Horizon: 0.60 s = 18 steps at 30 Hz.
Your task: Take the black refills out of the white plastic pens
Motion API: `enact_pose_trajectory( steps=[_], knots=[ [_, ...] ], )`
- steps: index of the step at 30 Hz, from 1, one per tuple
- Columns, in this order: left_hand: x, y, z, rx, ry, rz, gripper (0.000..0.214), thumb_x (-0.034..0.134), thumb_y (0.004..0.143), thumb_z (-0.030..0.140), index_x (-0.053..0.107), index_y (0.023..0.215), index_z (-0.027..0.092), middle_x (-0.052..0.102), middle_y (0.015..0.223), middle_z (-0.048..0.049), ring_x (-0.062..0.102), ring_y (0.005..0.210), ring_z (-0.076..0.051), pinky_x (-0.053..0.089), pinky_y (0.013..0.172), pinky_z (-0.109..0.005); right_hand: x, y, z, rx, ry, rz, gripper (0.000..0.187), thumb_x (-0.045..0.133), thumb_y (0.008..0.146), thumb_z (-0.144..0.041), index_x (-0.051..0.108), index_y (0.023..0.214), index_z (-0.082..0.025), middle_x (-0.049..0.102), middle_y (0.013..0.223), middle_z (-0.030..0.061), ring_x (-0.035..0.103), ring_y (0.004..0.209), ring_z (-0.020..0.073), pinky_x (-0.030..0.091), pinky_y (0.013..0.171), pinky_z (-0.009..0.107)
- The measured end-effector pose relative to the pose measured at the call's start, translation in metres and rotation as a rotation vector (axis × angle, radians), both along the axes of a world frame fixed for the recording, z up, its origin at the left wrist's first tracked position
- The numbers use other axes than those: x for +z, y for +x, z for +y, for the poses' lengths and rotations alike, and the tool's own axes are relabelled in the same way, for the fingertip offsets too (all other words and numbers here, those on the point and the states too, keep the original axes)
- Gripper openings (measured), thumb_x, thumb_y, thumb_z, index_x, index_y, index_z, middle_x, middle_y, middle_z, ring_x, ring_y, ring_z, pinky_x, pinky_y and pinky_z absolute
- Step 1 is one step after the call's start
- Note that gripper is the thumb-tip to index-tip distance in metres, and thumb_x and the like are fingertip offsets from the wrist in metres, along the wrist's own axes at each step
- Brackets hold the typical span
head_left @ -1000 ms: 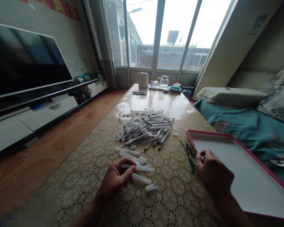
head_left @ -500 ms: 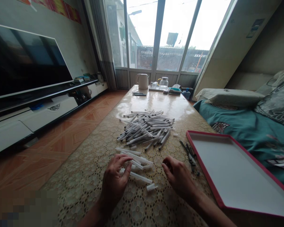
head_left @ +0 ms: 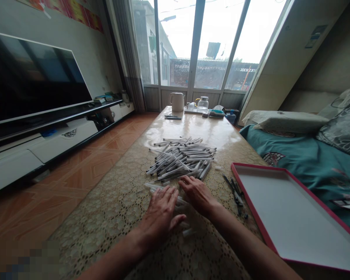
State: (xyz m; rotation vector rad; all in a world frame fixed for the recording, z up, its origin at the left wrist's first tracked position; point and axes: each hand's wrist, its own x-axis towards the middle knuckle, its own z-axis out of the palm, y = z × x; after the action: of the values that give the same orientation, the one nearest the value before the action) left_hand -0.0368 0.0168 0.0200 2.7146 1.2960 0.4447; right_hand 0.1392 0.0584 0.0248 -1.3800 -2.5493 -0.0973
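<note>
My left hand (head_left: pixel 163 212) lies palm down over several loose translucent white tubes (head_left: pixel 154 188), which look like pen barrels. Its fingers are stretched out and the thumb points right; most of those tubes are hidden beneath it. Just to the right, my right hand (head_left: pixel 196 194) is also palm down, its fingers reaching over the near edge of a heap of white pens with black ends (head_left: pixel 175 157). No object shows in its grasp, though its fingertips are partly hidden. A short white cap-like piece (head_left: pixel 188 232) rests on the table below my left thumb.
A shallow white box with a red rim (head_left: pixel 265 225) lies at the right, with slim black pieces (head_left: pixel 235 192) beside it. A jug (head_left: pixel 177 102), a glass pot (head_left: pixel 202 104) and a tissue pack (head_left: pixel 216 112) stand at the table's far end.
My left hand has moved right and spread out over the loose tubes. My right hand has moved left and forward to the near edge of the pen heap. The view has shifted slightly.
</note>
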Motion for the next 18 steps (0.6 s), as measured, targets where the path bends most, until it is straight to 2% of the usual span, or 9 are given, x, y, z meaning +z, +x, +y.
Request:
enact_pose_trajectory(
  steps=[4,9,14,18],
  knots=[
    [-0.009,-0.007,0.025,-0.035,0.020,0.010,0.061,0.055,0.081,0.047,0.047,0.129,0.010,0.052,0.130,-0.0192,0.040,0.124,-0.036,0.023,0.103,-0.057,-0.001,0.003,0.000,0.005,0.019,-0.019,0.011,0.053,0.086,-0.009,0.059,0.091,-0.017,0.061,0.099,0.0087,0.055,0.089,0.0215,0.045,0.076,0.031],
    [-0.016,-0.021,0.028,-0.089,0.022,-0.037,0.050,0.051,0.084,0.042,0.048,0.128,0.018,0.054,0.127,-0.0128,0.042,0.120,-0.031,0.027,0.103,-0.051,-0.001,0.016,-0.014,0.006,0.040,0.022,0.013,0.049,0.088,-0.007,0.056,0.092,-0.017,0.061,0.098,0.0075,0.056,0.089,0.0201,0.046,0.078,0.031],
    [-0.023,-0.045,0.037,-0.108,0.029,-0.108,0.043,0.052,0.085,0.035,0.048,0.128,0.028,0.058,0.122,-0.0074,0.046,0.114,-0.027,0.032,0.100,-0.047,-0.008,0.037,-0.038,0.005,0.103,0.502,0.023,0.036,0.092,-0.009,0.050,0.106,-0.020,0.058,0.107,0.0083,0.056,0.097,0.0174,0.047,0.084,0.031],
    [-0.022,-0.055,0.040,-0.071,0.041,-0.134,0.044,0.051,0.085,0.040,0.048,0.128,0.031,0.058,0.124,-0.0075,0.048,0.115,-0.028,0.030,0.102,-0.047,-0.004,0.045,-0.061,-0.056,0.192,0.740,0.022,0.038,0.091,-0.010,0.049,0.106,-0.022,0.058,0.105,0.0080,0.057,0.099,0.0180,0.048,0.086,0.034]
  ],
)
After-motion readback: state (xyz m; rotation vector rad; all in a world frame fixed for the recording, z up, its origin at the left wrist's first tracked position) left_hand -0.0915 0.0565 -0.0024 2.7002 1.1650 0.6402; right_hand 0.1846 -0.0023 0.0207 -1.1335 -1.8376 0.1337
